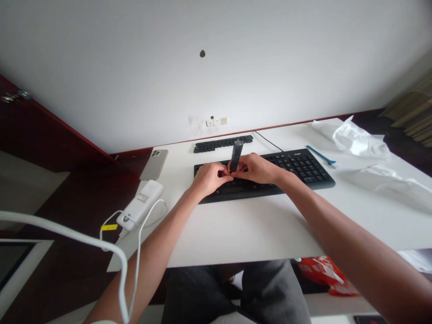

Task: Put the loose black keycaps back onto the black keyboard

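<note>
A black keyboard lies on the white table. Over its left part, a dark, glossy upright bar stands between my hands; its exact kind is not clear. The fingers of my right hand are closed around the bar's lower end. My left hand meets it there from the other side, thumb and forefinger pinched together at the base. Both hands hide part of the keys beneath. Behind the keyboard, loose black keycaps are lined up in rows.
A blue pry tool lies right of the keyboard, near white plastic wrapping. On the left are a phone and a white device with a cable. A thick white cable crosses the lower left. Wall sockets sit behind the table.
</note>
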Motion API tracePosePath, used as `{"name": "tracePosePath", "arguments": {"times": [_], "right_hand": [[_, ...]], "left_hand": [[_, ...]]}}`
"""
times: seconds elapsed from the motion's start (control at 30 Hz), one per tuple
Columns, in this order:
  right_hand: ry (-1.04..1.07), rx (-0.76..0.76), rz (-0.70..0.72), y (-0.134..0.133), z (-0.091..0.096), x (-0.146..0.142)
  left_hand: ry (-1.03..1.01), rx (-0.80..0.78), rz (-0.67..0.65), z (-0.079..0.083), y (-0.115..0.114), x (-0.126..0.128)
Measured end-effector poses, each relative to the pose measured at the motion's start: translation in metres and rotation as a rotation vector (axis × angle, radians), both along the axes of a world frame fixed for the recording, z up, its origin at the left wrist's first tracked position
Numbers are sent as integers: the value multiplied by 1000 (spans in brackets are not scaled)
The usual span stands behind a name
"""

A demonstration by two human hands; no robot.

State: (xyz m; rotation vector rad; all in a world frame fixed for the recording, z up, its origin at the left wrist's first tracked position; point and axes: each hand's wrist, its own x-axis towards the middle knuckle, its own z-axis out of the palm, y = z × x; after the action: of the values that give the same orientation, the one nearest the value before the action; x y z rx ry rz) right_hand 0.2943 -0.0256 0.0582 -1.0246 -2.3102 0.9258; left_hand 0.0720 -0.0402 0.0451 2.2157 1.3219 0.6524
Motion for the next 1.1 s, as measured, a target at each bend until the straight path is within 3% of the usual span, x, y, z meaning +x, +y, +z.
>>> {"name": "tracePosePath", "arguments": {"times": [0.73,1.1], "right_hand": [[81,-53,47,7,-8,3],[-75,84,-9,-10,6,-10]], "left_hand": [[-23,-85,34,1,-3,2],[-70,-207,-88,10,4,-11]]}}
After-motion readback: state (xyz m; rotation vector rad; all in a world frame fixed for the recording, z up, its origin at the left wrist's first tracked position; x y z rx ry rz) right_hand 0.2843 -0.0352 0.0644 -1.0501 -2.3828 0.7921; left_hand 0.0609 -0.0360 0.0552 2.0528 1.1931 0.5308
